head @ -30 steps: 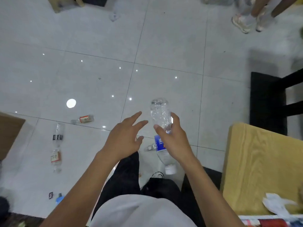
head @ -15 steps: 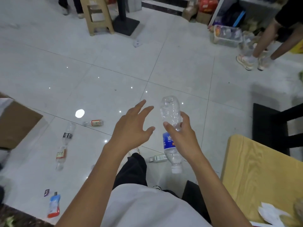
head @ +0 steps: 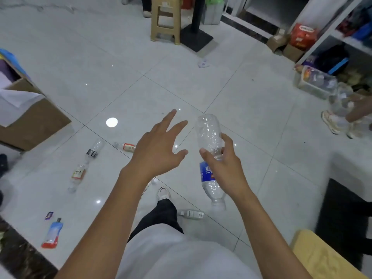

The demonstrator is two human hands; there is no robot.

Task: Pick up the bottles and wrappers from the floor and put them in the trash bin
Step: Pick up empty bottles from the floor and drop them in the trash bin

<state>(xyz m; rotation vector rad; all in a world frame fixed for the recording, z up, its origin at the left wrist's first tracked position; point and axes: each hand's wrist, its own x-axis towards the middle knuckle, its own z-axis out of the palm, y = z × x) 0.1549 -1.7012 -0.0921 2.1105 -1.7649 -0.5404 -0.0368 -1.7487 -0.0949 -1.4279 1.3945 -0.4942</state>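
Note:
My right hand (head: 223, 168) grips a clear plastic bottle with a blue label (head: 209, 137), held cap down at chest height. My left hand (head: 159, 150) hovers beside it, fingers spread, holding nothing. On the tiled floor to the left lie a bottle with a black label (head: 93, 151), a bottle with a tan label (head: 77, 176) and a small orange-labelled bottle (head: 126, 147). A white bottle (head: 191, 214) lies by my leg. A red and blue pouch (head: 51, 233) and a small wrapper (head: 49, 215) lie at lower left. A crumpled wrapper (head: 203, 63) lies farther off.
A cardboard box (head: 36, 119) with a white liner stands at left. A beige stool (head: 165, 19) and a black post base (head: 196, 38) stand ahead. Shelves and a clear bin (head: 314, 82) are at right, by another person's feet (head: 332, 121). A wooden table (head: 322, 258) sits lower right.
My view has lifted and turned, so more of the room and the box show. Both hands keep their pose, the bottle still in my right hand.

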